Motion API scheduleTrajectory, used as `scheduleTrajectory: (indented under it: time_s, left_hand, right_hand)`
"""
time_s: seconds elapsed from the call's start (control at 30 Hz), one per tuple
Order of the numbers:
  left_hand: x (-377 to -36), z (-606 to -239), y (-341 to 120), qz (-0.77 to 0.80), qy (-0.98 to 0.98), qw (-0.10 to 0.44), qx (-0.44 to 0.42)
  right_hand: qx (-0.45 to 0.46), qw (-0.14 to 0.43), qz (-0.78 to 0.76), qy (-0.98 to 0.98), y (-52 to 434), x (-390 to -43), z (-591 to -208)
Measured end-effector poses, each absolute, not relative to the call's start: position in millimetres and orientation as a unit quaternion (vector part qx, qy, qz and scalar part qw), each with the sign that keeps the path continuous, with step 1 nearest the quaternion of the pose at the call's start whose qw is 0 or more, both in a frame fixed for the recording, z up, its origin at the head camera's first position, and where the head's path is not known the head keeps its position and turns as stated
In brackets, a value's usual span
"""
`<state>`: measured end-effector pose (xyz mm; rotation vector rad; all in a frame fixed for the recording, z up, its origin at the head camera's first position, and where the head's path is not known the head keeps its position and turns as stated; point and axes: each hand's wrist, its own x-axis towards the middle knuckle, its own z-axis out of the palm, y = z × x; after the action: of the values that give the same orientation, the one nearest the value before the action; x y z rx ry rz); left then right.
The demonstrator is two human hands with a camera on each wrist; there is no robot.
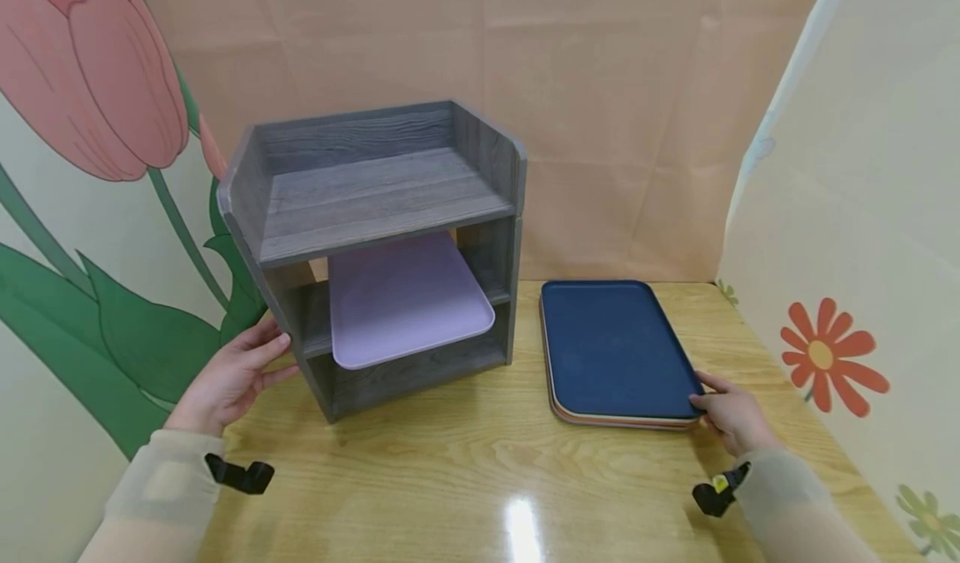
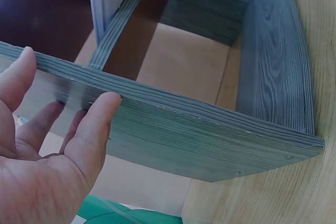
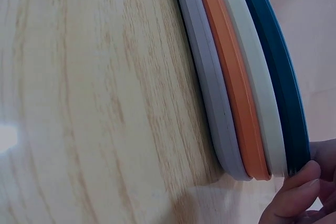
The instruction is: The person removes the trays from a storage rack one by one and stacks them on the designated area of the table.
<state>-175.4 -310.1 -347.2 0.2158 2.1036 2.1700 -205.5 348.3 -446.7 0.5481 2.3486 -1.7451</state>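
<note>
A grey wooden shelf unit (image 1: 390, 196) stands at the left of the table. A lilac tray (image 1: 408, 305) lies on its middle shelf, its front end jutting out. My left hand (image 1: 240, 371) is at the unit's left side panel (image 2: 173, 135), fingers extended along it and the thumb near its front edge. To the right, a navy tray (image 1: 615, 346) tops a stack with a cream tray (image 3: 257, 82), an orange tray (image 3: 231, 87) and a greyish tray (image 3: 210, 87) beneath. My right hand (image 1: 733, 413) pinches the navy tray's near right corner.
The wooden table (image 1: 420, 480) extends in front of the unit and the stack. Behind them hangs a peach backdrop (image 1: 622, 130). Flower-printed sheets stand at both sides, with a big tulip (image 1: 97, 80) at left and a red flower (image 1: 821, 355) at right.
</note>
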Motion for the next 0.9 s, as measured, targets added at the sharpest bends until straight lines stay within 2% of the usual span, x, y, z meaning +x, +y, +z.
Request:
scheduleTrajectory:
  time_s: [0.2, 0.47, 0.63, 0.9]
  left_hand:
    - [-176, -348, -311, 0.714, 0.693, 0.052, 0.078]
    - [-177, -349, -311, 0.720, 0.688, 0.052, 0.072]
    - [-177, -349, -312, 0.720, 0.688, 0.050, 0.073]
    - [-176, -347, -311, 0.717, 0.691, 0.052, 0.070]
  right_hand:
    - [0.186, 0.084, -0.584, 0.786, 351, -205, -444]
    - [0.211, 0.030, -0.547, 0.809, 349, -207, -428]
    - [0.182, 0.023, -0.544, 0.819, 339, -208, -411]
    - [0.087, 0.028, -0.524, 0.847, 312, -213, -377]
